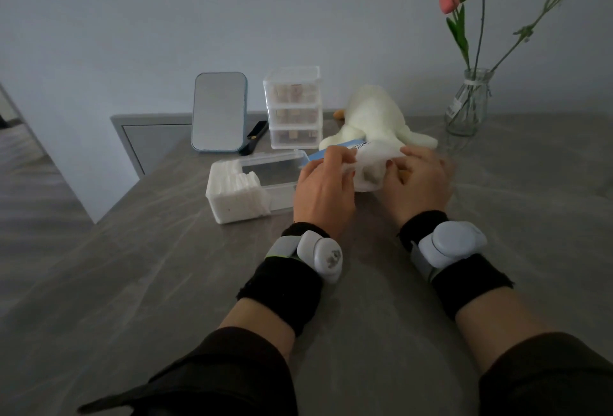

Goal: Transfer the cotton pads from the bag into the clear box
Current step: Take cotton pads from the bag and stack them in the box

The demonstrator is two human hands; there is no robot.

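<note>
cotton pads (237,197) stacked in left end of clear box (275,167), more probably inside bag (368,163) just right of it. bag gripped from both sides, left hand (323,190) and right hand (419,183) curled on it. box off to the left, closer to left hand.

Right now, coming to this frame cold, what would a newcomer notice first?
Both hands meet at mid-table: the left hand and right hand grip a white bag between them. Just left of them lies the clear box, with a stack of cotton pads filling its left end and the rest bare. Behind the hands a pale plush toy lies on the table, with a glass vase of flowers at far right.
</note>
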